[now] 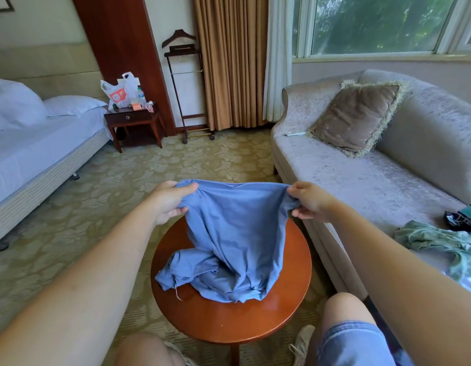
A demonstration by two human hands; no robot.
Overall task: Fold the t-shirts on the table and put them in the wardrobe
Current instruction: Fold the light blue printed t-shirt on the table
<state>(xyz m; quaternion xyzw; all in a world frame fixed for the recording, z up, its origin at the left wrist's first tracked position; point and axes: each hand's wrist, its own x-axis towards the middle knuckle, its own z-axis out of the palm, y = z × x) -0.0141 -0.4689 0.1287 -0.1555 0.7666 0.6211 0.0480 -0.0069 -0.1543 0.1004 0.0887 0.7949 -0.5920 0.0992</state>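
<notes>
We hold the blue t-shirt (234, 233) up over the round tabletop (229, 323), its long axis upright. Our left grip (167, 202) and right grip (309, 200) each clamp one end of its top edge, stretched level between them. Its lower end lies bunched on the tabletop, spilling toward the left edge.

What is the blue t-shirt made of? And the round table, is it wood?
The blue t-shirt looks like soft knit cotton or a blend: matte, limp, hanging in loose folds. The round table looks like reddish wood with glossy varnish, since light shines off its top. It could be veneer.
</notes>
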